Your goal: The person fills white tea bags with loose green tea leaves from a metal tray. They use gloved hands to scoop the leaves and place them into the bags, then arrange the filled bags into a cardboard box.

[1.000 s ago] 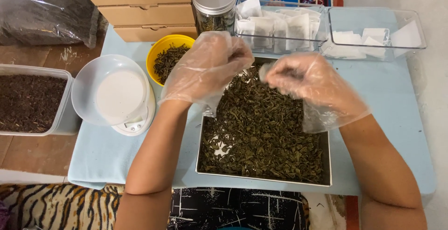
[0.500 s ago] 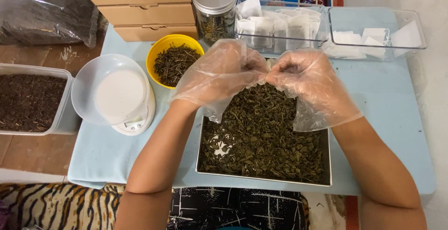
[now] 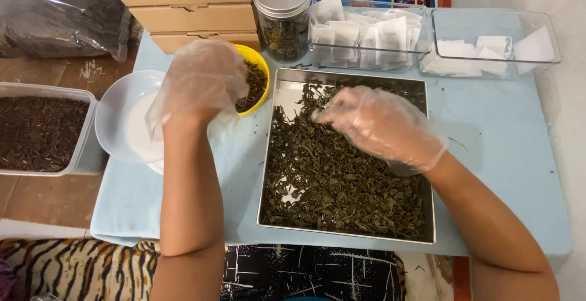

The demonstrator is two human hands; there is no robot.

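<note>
Both my hands wear loose clear plastic gloves. My left hand (image 3: pixel 198 81) hovers over the rim of a yellow bowl (image 3: pixel 257 69) of dried leaves, fingers curled downward; what they hold is hidden. My right hand (image 3: pixel 378 127) is low over a square metal tray (image 3: pixel 287 93) filled with dried green leaves (image 3: pixel 342 185), its fingertips pinched together on leaves near the tray's upper left. A white bowl (image 3: pixel 119 118) on a small scale lies just left of my left hand.
On the light blue table (image 3: pixel 506 173) stand a metal-lidded glass jar (image 3: pixel 282 14) of leaves and two clear boxes (image 3: pixel 366 32) (image 3: pixel 488 47) of white sachets. Cardboard boxes (image 3: pixel 183 2) are stacked behind. A plastic tub (image 3: pixel 39 127) of dark leaves and a black bag (image 3: pixel 55 14) sit left.
My hands were together over the tray's top edge. The left one has swung left to the yellow bowl, and the right one has dropped onto the leaves.
</note>
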